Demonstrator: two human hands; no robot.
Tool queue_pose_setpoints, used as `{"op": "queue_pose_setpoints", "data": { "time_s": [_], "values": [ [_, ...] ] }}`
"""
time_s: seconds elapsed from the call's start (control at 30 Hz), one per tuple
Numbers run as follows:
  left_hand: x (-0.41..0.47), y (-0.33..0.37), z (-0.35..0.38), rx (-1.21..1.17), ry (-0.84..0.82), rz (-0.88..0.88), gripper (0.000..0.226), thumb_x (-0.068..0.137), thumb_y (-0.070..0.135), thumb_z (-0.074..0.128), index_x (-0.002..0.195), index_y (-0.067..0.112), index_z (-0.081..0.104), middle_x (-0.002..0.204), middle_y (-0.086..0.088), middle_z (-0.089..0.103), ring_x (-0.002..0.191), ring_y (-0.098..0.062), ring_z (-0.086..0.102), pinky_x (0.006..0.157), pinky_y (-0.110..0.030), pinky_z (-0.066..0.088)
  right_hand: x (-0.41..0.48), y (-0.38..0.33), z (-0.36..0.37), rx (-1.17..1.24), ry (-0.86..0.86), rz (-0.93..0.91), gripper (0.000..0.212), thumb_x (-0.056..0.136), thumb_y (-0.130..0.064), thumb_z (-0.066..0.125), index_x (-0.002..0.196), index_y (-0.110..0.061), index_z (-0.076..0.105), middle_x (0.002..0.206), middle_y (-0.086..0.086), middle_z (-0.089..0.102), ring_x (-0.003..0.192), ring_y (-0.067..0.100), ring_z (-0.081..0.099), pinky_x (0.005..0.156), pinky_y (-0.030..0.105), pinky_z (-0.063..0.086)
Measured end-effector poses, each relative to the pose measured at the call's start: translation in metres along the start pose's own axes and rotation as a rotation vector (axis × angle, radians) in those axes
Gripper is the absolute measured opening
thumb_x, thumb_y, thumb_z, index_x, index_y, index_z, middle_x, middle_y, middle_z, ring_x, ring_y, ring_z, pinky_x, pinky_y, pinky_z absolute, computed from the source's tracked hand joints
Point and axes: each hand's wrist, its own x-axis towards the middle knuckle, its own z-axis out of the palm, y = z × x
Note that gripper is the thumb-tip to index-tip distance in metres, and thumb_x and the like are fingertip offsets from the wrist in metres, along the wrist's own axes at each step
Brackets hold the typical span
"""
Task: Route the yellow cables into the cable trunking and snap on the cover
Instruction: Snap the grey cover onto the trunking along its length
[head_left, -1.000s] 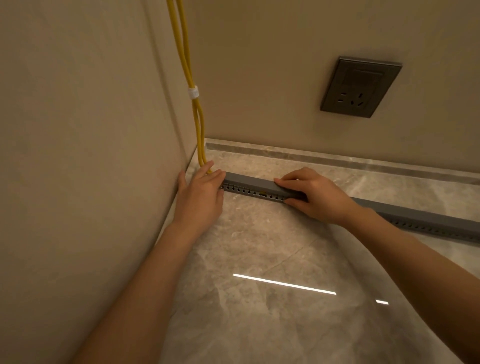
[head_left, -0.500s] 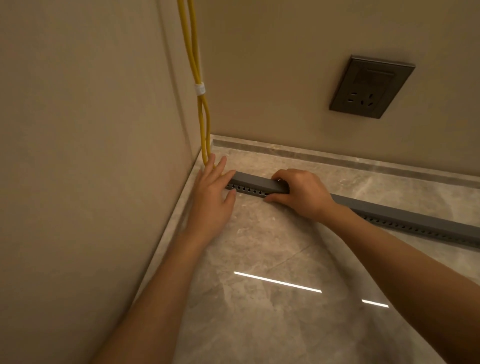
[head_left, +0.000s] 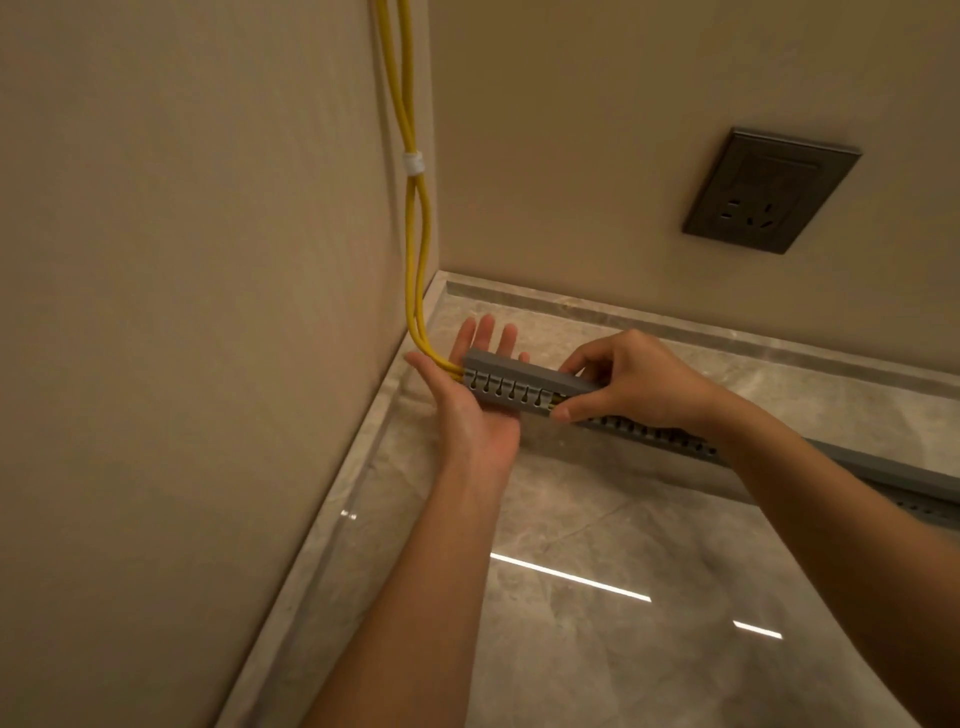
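Cable trunking (head_left: 519, 371) hides the yellow cables (head_left: 415, 312), flat left hand (head_left: 467, 415) beneath, right hand (head_left: 639, 384) pinching it.

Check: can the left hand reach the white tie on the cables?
Probably yes: the left hand is open against the trunking, which the right hand holds, and nothing blocks the white tie above.

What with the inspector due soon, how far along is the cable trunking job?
Done: the yellow cables run down the corner and enter the end of the trunking; the cover lies along its top. In hand: the left hand cradles that end with flat fingers while the right hand pinches trunking and cover together. Left: whether the cover is fully snapped here cannot be told.
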Motion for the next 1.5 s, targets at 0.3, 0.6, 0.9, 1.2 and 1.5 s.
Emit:
{"op": "queue_pose_setpoints", "data": {
  "time_s": [0.3,0.6,0.9,1.2,1.5],
  "values": [
    [-0.001,0.0,0.021,-0.099,0.029,0.005,0.077,0.075,0.08,0.029,0.086,0.012,0.065,0.076,0.003,0.073,0.07,-0.011,0.07,0.075,-0.029,0.05,-0.011,-0.01,-0.005,-0.073,0.072,-0.122,0.036,0.071,-0.044,0.072,0.102,-0.029,0.062,0.083,-0.005,0.071,0.071,0.007,0.065,0.072,0.036,0.056],
    [-0.007,0.006,0.038,-0.109,0.096,-0.001,0.072,0.073,0.081,0.033,0.065,0.012,0.054,0.053,0.002,0.055,0.044,-0.012,0.053,0.054,-0.024,0.048,-0.024,-0.03,0.005,-0.398,0.317,-0.419,0.029,0.087,-0.02,0.063,0.114,-0.01,0.065,0.088,0.011,0.064,0.078,0.026,0.059,0.061,0.039,0.049],
    [-0.009,0.014,0.044,-0.061,0.233,-0.029,0.065,0.078,0.076,0.036,0.062,0.014,0.046,0.044,0.004,0.044,0.034,-0.011,0.041,0.047,-0.023,0.043,-0.039,-0.048,0.025,-0.749,0.359,-0.31,0.046,0.075,-0.022,0.071,0.116,-0.005,0.059,0.095,0.01,0.065,0.085,0.027,0.057,0.067,0.037,0.048],
    [-0.012,0.015,0.043,-0.1,0.139,-0.04,0.069,0.084,0.073,0.025,0.064,0.012,0.05,0.05,0.0,0.049,0.044,-0.016,0.047,0.053,-0.026,0.045,-0.022,-0.061,0.021,-0.685,0.473,-0.186,0.01,0.077,-0.014,0.062,0.086,-0.013,0.064,0.079,0.004,0.063,0.072,0.025,0.057,0.048,0.03,0.033],
    [-0.01,0.015,0.04,-0.24,0.186,-0.12,0.061,0.096,0.046,0.021,0.051,0.013,0.046,0.043,-0.002,0.048,0.039,-0.016,0.043,0.048,-0.02,0.038,-0.02,-0.061,0.008,-0.594,0.368,-0.197,0.016,0.073,-0.023,0.061,0.088,-0.021,0.066,0.078,-0.001,0.064,0.072,0.024,0.058,0.054,0.028,0.035]
  ]
}}
